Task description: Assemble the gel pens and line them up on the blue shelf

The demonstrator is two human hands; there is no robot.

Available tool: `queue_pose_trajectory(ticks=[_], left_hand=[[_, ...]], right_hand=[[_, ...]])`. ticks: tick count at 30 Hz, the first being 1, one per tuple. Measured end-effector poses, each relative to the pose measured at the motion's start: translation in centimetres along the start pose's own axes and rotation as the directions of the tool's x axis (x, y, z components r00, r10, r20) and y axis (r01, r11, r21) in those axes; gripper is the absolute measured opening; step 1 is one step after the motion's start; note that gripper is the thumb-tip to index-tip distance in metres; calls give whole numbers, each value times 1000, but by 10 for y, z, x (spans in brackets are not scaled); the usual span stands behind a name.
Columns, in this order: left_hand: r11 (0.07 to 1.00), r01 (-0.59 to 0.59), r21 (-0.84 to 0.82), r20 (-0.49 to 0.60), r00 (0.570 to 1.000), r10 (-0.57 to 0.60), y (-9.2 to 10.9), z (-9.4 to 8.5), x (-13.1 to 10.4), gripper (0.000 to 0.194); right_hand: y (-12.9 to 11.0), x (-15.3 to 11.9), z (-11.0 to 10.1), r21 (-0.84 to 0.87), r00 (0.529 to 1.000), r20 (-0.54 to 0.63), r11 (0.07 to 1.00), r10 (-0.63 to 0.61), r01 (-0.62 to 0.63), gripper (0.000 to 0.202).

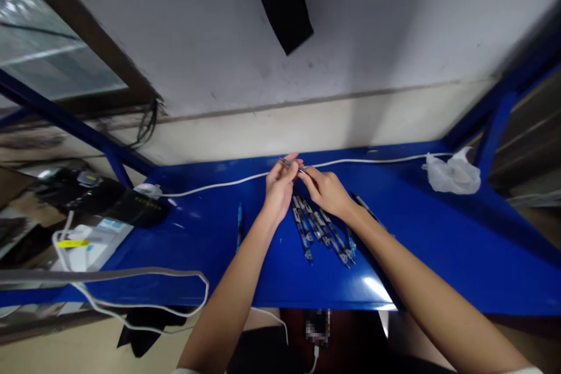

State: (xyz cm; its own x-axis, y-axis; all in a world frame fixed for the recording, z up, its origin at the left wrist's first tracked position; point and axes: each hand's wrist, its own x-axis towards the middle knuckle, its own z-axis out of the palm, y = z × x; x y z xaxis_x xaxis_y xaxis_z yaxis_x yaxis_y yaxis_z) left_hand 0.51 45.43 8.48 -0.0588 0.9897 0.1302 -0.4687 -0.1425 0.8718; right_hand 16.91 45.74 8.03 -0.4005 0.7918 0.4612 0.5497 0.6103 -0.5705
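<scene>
Both hands, left hand and right hand, pinch one pen above a blue table by a white wall.

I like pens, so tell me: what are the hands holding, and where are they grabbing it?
Both hands, left hand and right hand, pinch one pen between their fingertips, one at each end, above the row of pens.

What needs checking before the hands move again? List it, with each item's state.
1. Pen pinched between left hand and right hand: ok.
2. Hands raised off the row of pens: ok.
3. Row of pens lying together on the blue table: ok.
4. White cable behind the hands, apart from them: ok.
5. Held pen fully assembled: cannot tell.
</scene>
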Motion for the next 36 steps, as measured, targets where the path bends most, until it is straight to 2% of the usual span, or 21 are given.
queue_pose_trajectory(ticks=[4, 11, 15, 24, 32, 36], left_hand=[[996, 53, -78, 27, 998, -51, 6, 2, -1, 45], [996, -28, -89, -93, 995, 20, 2, 2, 2, 33], [997, -56, -54, -130, 990, 48, 0, 0, 3, 34], [997, -70, 15, -124, 990, 71, -2, -1, 3, 36], [996, -89, 6, -154, 984, 89, 1, 0, 3, 38], [996, -87, 7, -146, 985, 87, 0, 2, 1, 35]], right_hand=[[6, 0, 1, -13, 1000, -25, 1000, 6, -6, 40], [7, -1, 4, -24, 1000, 13, 1000, 7, -7, 42], [8, -1, 7, -8, 999, -27, 999, -33, 33, 36], [4, -2, 9, 41, 999, -46, 999, 6, -4, 21], [6, -1, 10, 11, 999, -37, 1000, -6, 7, 30], [10, -2, 13, 65, 1000, -27, 998, 4, -2, 19]])
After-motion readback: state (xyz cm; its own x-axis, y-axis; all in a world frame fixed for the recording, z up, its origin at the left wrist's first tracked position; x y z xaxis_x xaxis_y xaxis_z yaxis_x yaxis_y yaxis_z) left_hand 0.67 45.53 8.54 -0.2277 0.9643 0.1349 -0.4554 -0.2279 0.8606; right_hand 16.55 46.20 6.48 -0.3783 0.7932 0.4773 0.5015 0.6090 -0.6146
